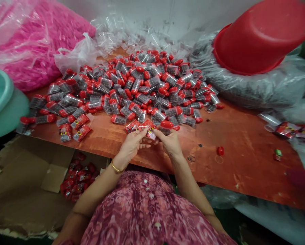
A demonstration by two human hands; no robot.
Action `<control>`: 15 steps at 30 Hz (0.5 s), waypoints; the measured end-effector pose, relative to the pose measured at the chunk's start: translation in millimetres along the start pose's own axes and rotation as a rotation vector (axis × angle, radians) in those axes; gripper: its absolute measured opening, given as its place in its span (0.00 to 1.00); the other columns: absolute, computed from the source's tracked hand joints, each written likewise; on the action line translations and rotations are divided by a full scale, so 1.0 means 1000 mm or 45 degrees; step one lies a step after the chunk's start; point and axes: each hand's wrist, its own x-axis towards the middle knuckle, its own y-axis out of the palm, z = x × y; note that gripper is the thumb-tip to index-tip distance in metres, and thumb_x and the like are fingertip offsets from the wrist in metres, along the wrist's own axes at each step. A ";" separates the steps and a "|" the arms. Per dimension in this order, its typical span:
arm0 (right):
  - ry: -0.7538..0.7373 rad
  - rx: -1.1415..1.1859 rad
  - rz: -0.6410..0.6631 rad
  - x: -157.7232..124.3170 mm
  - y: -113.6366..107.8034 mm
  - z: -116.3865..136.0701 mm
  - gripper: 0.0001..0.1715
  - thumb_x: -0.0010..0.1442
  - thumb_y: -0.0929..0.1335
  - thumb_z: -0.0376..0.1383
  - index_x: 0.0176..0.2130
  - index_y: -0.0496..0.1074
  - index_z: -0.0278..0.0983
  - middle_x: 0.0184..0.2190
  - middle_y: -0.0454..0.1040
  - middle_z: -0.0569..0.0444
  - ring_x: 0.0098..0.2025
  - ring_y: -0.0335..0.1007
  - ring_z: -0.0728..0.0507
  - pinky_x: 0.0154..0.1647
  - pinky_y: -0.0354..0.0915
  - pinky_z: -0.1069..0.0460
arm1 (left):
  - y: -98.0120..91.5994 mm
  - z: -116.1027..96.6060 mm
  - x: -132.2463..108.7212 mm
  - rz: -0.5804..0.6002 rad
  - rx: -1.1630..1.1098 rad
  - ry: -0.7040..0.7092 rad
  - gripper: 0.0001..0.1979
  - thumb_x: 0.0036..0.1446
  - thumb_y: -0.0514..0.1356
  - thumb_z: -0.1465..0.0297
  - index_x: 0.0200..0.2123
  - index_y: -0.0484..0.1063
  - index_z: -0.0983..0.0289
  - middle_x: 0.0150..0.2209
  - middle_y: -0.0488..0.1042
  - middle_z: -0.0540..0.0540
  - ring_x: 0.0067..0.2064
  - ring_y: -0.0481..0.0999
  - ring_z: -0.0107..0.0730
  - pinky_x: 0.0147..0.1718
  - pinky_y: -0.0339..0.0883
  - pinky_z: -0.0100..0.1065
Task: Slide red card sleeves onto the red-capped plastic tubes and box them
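Note:
My left hand (133,143) pinches the left side of a small red printed packet (148,126) above the front edge of the table. On the packet's other side are the thumb and fingers of my right hand (170,140). A second red packet (132,126) lies just beyond my left fingertips. Close to my right fingers is a red-capped clear tube (167,124). Behind both hands rises a big heap of similar tubes with dark contents (142,81). Several red packets (65,132) lie at the heap's left front.
A cardboard box (21,180) holding red packets (78,177) stands below the table (218,126) at left. A teal tub (4,102) and a pink-filled bag (45,37) are left; a red bucket (254,37) rests on a bag (244,85) at right.

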 end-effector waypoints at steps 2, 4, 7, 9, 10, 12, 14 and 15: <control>-0.029 -0.036 0.003 -0.001 0.001 -0.001 0.16 0.42 0.75 0.43 0.21 0.67 0.36 0.14 0.67 0.61 0.13 0.60 0.53 0.13 0.58 0.57 | 0.001 0.003 0.002 -0.025 -0.041 0.002 0.20 0.32 0.71 0.59 0.24 0.73 0.67 0.22 0.75 0.52 0.23 0.73 0.24 0.23 0.69 0.25; -0.036 -0.055 0.037 -0.003 0.001 -0.001 0.17 0.44 0.74 0.44 0.21 0.66 0.36 0.13 0.65 0.62 0.12 0.59 0.53 0.12 0.56 0.57 | 0.002 0.003 0.004 -0.049 -0.073 0.041 0.20 0.30 0.72 0.60 0.23 0.72 0.67 0.21 0.75 0.50 0.22 0.72 0.23 0.23 0.69 0.25; 0.021 0.041 0.141 -0.006 0.000 0.000 0.18 0.49 0.70 0.48 0.24 0.65 0.36 0.14 0.66 0.62 0.11 0.56 0.54 0.10 0.53 0.58 | 0.002 0.000 0.007 -0.074 -0.113 0.081 0.19 0.32 0.72 0.61 0.24 0.73 0.67 0.22 0.74 0.49 0.23 0.72 0.22 0.23 0.68 0.25; 0.111 0.177 0.209 -0.009 -0.003 0.002 0.19 0.50 0.66 0.50 0.26 0.65 0.37 0.16 0.67 0.61 0.11 0.55 0.54 0.08 0.50 0.58 | 0.001 -0.003 0.007 -0.099 -0.140 0.082 0.17 0.34 0.72 0.62 0.25 0.72 0.67 0.22 0.75 0.49 0.24 0.72 0.23 0.23 0.68 0.25; 0.155 0.242 0.238 -0.010 -0.005 0.003 0.20 0.50 0.64 0.51 0.28 0.65 0.37 0.16 0.67 0.60 0.11 0.55 0.54 0.08 0.48 0.58 | 0.001 -0.004 0.007 -0.109 -0.157 0.078 0.17 0.35 0.71 0.63 0.26 0.72 0.67 0.22 0.74 0.49 0.24 0.72 0.24 0.22 0.68 0.25; 0.211 0.326 0.290 -0.012 -0.008 0.005 0.21 0.50 0.61 0.52 0.30 0.65 0.37 0.16 0.67 0.59 0.11 0.55 0.53 0.08 0.47 0.57 | -0.001 -0.006 0.006 -0.125 -0.193 0.073 0.17 0.35 0.71 0.63 0.26 0.72 0.66 0.22 0.74 0.48 0.23 0.72 0.24 0.22 0.68 0.26; 0.226 0.342 0.335 -0.015 -0.010 0.006 0.21 0.50 0.60 0.51 0.31 0.66 0.36 0.17 0.68 0.57 0.12 0.56 0.52 0.08 0.48 0.57 | -0.004 -0.007 0.004 -0.136 -0.214 0.070 0.18 0.34 0.72 0.62 0.26 0.72 0.66 0.21 0.74 0.48 0.22 0.71 0.23 0.22 0.68 0.27; 0.230 0.333 0.353 -0.016 -0.011 0.006 0.21 0.50 0.60 0.50 0.30 0.66 0.36 0.18 0.69 0.56 0.12 0.56 0.52 0.08 0.48 0.57 | -0.005 -0.008 0.004 -0.146 -0.215 0.069 0.19 0.33 0.72 0.62 0.26 0.71 0.66 0.21 0.73 0.48 0.22 0.71 0.23 0.21 0.68 0.27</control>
